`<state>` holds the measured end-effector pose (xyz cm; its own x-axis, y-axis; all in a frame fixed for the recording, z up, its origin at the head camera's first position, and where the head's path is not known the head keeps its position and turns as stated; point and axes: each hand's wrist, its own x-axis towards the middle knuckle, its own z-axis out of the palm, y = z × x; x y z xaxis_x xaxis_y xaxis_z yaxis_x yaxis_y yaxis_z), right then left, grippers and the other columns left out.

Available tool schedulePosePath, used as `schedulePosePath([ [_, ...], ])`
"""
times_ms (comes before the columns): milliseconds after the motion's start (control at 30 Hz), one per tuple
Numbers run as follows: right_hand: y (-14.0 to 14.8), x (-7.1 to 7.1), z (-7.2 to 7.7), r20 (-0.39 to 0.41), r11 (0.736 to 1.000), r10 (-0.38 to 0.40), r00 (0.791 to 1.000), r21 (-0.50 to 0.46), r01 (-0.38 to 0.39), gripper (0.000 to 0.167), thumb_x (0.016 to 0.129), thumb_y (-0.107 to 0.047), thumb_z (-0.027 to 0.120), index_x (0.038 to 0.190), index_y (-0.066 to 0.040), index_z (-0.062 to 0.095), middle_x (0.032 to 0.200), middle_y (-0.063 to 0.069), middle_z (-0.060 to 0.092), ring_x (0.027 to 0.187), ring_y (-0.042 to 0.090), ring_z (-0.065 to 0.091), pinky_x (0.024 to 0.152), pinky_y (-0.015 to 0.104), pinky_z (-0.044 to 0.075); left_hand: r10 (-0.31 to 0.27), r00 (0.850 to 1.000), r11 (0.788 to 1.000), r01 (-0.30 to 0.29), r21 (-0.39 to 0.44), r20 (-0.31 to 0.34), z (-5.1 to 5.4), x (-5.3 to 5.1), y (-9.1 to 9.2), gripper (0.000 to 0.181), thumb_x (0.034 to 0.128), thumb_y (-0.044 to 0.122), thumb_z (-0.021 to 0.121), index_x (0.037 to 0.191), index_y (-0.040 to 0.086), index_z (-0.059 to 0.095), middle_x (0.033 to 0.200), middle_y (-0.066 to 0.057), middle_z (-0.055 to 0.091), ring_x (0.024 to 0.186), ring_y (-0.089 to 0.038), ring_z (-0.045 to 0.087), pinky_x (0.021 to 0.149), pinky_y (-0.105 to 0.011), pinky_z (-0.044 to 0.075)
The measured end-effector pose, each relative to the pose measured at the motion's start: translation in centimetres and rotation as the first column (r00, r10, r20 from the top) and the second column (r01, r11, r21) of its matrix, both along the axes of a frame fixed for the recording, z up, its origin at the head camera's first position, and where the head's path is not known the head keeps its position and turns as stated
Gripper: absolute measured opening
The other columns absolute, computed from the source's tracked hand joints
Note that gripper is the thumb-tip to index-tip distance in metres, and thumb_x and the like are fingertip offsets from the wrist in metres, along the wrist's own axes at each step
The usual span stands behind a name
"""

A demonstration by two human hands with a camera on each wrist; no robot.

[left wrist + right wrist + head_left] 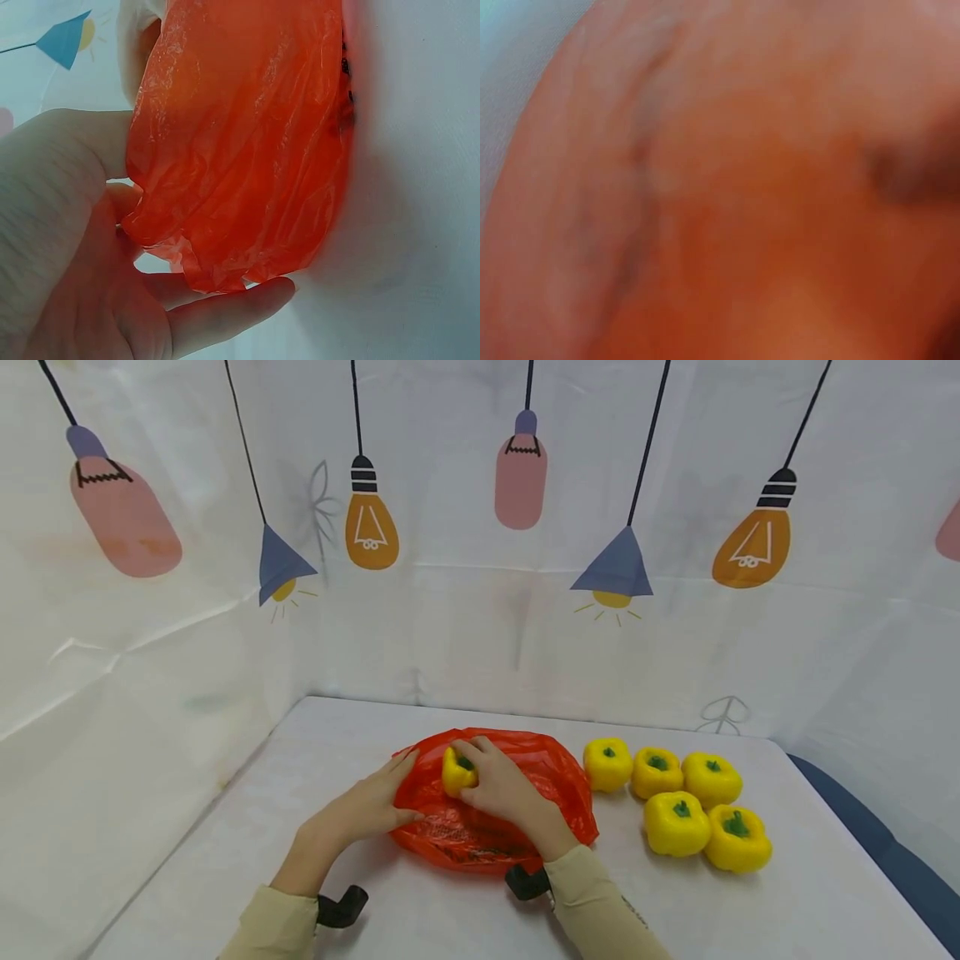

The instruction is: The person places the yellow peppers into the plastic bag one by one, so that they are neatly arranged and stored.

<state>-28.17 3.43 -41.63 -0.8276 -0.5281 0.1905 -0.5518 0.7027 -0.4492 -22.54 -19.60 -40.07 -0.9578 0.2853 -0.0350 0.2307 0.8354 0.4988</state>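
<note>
A red plastic bag (487, 843) sits on the white table, its mouth facing up. Over that mouth my right hand (506, 783) grips a yellow bell pepper (453, 774) with a green stem, fingers at the back and thumb in front. My left hand (371, 802) touches the bag's left side, thumb and fingers spread. Seen from the left wrist, the fairly straight fingers (232, 311) lie along the edge of the crinkled bag (240, 165). The right wrist view is a blur, mostly of red bag. What lies inside the bag is hidden.
Several yellow bell peppers (677, 823) stand in a group on the table (360, 727), right of the bag. White sheeting (465, 627) printed with lamps hangs behind and at the sides. A dark blue curved thing (862, 810) shows past the table's right edge.
</note>
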Motion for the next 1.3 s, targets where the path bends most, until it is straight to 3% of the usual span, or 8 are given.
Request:
schedulePosePath([
  [233,0.2,0.1,0.1,0.030,1.000,-0.013,0.999,0.025,0.012,0.072,0.087,-0.027,0.073,0.151,-0.029,0.040,0.148,0.001,0.044,0.118,0.020,0.056,0.101,0.043,0.053,0.005,1.000,1.000,-0.005,-0.005,0.012,0.2,0.0,0.0,0.094,0.0873,0.036,0.074,0.160,0.015,0.019,0.166,-0.012,0.022,0.147,-0.041,0.034,0.115,-0.063,0.033],
  [500,0.8,0.7,1.2,-0.022,0.998,-0.028,0.999,0.056,0.030,0.068,0.088,-0.033,0.072,0.149,-0.028,0.044,0.152,0.003,0.045,0.128,0.025,0.055,0.102,0.049,0.052,0.013,0.999,1.000,-0.013,-0.004,0.030,0.4,0.2,-0.1,0.094,0.0874,0.036,0.074,0.160,0.015,0.019,0.166,-0.013,0.021,0.148,-0.041,0.031,0.116,-0.063,0.031],
  [667,1.8,1.4,2.0,-0.010,0.999,-0.012,1.000,0.045,0.013,0.066,0.089,-0.032,0.070,0.149,-0.029,0.044,0.155,0.004,0.043,0.133,0.028,0.052,0.102,0.053,0.052,0.012,0.999,1.000,-0.011,-0.010,0.031,0.4,0.2,-0.2,0.095,0.0871,0.037,0.074,0.160,0.015,0.019,0.166,-0.014,0.021,0.148,-0.042,0.031,0.116,-0.063,0.031],
  [1300,7.2,3.3,3.7,-0.028,0.994,-0.059,0.998,0.086,0.062,0.065,0.089,-0.036,0.071,0.149,-0.038,0.043,0.156,-0.001,0.042,0.137,0.025,0.050,0.103,0.051,0.051,-0.008,1.000,1.000,0.008,-0.006,0.011,0.2,0.0,-0.5,0.096,0.0864,0.036,0.075,0.160,0.014,0.019,0.165,-0.016,0.021,0.149,-0.043,0.029,0.117,-0.063,0.029],
])
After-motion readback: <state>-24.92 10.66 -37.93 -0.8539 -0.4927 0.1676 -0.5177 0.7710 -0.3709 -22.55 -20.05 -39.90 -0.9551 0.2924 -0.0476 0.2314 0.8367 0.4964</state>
